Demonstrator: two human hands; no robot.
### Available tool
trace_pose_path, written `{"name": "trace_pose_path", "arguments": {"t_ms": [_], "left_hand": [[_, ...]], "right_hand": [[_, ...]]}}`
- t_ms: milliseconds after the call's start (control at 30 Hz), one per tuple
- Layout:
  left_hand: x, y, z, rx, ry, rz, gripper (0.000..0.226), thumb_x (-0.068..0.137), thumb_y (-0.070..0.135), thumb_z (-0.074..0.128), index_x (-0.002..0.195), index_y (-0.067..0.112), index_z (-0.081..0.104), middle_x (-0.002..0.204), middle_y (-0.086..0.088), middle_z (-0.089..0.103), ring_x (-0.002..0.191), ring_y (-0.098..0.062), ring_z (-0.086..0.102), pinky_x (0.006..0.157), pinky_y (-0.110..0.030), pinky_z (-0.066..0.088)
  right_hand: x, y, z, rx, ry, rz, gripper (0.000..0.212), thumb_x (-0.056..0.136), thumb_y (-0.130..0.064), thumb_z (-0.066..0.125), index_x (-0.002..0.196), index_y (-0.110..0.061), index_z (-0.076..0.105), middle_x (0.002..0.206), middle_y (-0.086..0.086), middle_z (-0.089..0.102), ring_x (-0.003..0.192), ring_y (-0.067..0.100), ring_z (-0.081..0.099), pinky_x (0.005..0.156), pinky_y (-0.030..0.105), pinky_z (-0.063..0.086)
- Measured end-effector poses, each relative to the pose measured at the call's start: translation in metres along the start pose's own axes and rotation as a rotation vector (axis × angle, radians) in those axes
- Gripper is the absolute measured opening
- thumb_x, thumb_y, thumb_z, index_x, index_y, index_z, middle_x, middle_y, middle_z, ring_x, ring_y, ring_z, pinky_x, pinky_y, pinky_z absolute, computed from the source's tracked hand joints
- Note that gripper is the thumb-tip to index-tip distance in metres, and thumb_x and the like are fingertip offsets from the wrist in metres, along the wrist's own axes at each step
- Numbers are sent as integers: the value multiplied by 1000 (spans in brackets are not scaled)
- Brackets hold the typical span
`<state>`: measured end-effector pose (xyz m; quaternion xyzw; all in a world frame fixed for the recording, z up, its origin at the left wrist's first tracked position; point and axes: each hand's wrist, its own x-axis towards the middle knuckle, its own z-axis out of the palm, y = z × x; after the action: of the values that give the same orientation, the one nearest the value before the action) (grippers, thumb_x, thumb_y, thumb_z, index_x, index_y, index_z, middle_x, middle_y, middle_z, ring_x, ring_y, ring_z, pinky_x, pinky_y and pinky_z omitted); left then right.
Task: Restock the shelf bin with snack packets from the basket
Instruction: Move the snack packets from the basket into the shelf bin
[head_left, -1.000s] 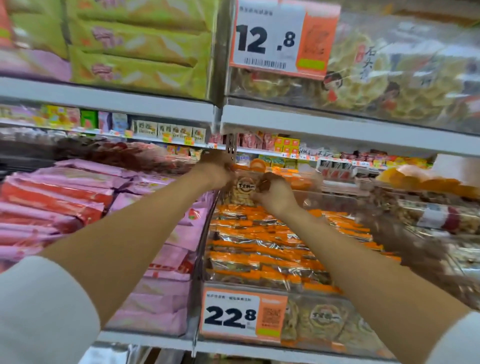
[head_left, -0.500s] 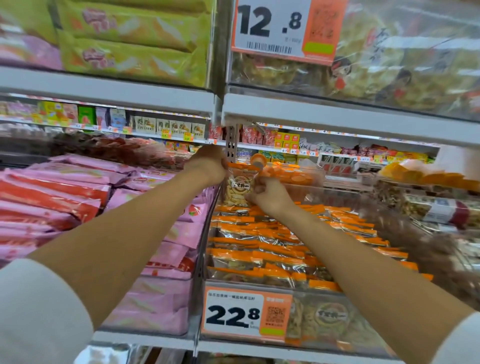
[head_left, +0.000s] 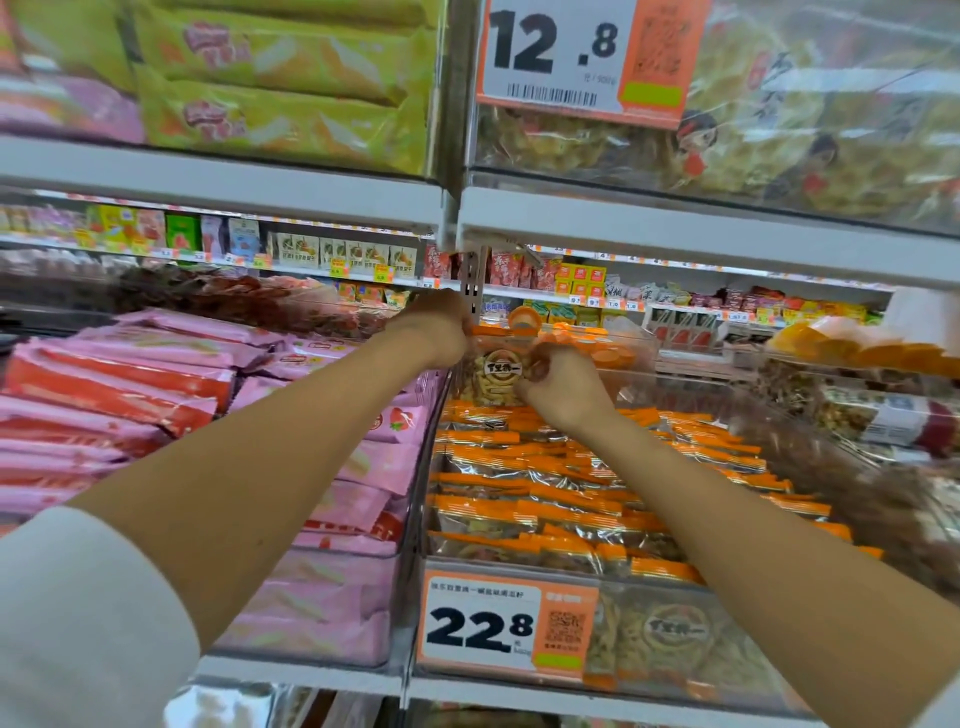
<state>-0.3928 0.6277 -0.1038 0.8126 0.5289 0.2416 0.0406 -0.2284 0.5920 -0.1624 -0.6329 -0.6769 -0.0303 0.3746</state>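
— Any movement in the last second?
— Slight. My right hand (head_left: 563, 392) has eased rightward to the right edge of the snack packet (head_left: 488, 384), so its round label (head_left: 501, 368) shows more fully.
— And the other?
— My left hand (head_left: 436, 327) drifted left, then came back toward the shelf post (head_left: 475, 283).
— Anything further?
— My head shifted. The upper price tag (head_left: 587, 57) now sits higher, its top edge cut off.
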Motion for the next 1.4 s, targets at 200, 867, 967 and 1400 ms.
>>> {"name": "trace_pose_path", "arguments": {"t_ms": [200, 867, 967, 1400], "left_hand": [[5, -6, 1, 87, 24, -53, 12, 89, 11, 58, 94, 4, 67, 81, -10, 61, 70, -22, 56, 61, -30, 43], [16, -13, 18, 90, 150, -128, 20, 85, 14, 68, 104, 16, 69, 106, -5, 68, 92, -26, 65, 81, -38, 57], [12, -11, 11, 91, 139, -128, 16, 85, 14, 68, 101, 15, 69, 103, -4, 68, 88, -24, 65, 78, -36, 56], [-119, 97, 19, -176, 87, 12, 16, 82, 22, 58, 75, 7, 59, 71, -11, 62, 73, -33, 63, 61, -34, 49]], "right_hand": [[-4, -5, 13, 158, -79, -2, 18, 87, -14, 71, 98, -13, 56, 64, -3, 50, 65, 15, 51, 62, 27, 38], [-8, -5, 7, 236, -52, 119, 16, 87, -23, 68, 97, -13, 59, 73, -5, 62, 70, 12, 61, 60, 24, 45], [-9, -8, -6, 213, -76, 123, 18, 89, -21, 65, 99, -6, 63, 78, 3, 63, 78, 21, 61, 72, 35, 49], [-125, -22, -98, 335, 178, 314, 9, 80, -10, 68, 84, -12, 61, 66, -2, 57, 66, 16, 54, 59, 26, 39]]}}
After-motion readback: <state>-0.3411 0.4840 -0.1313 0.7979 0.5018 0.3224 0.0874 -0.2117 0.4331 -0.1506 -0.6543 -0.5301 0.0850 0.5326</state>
